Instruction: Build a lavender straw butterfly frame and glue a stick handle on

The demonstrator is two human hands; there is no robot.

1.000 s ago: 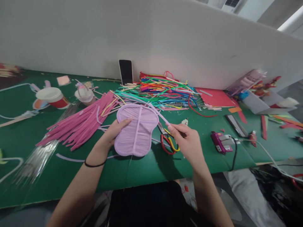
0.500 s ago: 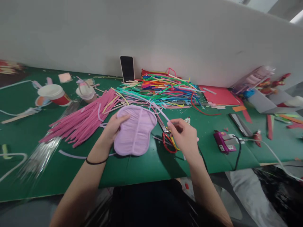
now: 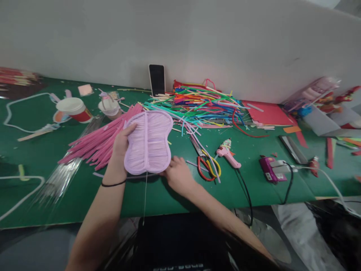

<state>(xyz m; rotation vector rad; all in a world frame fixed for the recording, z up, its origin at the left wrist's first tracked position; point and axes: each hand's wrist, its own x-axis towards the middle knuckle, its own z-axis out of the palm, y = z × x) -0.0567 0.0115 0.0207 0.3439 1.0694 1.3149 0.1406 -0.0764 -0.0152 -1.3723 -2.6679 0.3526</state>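
Note:
My left hand [image 3: 120, 145] grips the left edge of a lavender pipe-cleaner panel [image 3: 158, 145], shaped like a pair of wings, with its thumb on the front. The panel has a raised rim and a central rib, and a thin thread hangs from its bottom. Close by the lower right edge is my right hand [image 3: 179, 175], its fingers curled and partly hidden. They pinch the end of a lavender pipe cleaner [image 3: 141, 176] lying beneath the panel. Scissors [image 3: 207, 162] with red and yellow handles lie to the right, beside another long lavender pipe cleaner [image 3: 201, 145].
Pink pipe cleaners [image 3: 96, 146] lie in a bundle at left, near a paper cup [image 3: 75, 109]. Behind are a mixed-colour pile [image 3: 208, 101] and a propped phone [image 3: 157, 81]. A pink glue gun [image 3: 229, 154], its cord trailing forward, and a purple power adapter [image 3: 269, 169] lie at right.
My right hand has let go of the long lavender pipe cleaner by the scissors and moved left, under the panel's edge. The panel has shifted left and is turned more toward me.

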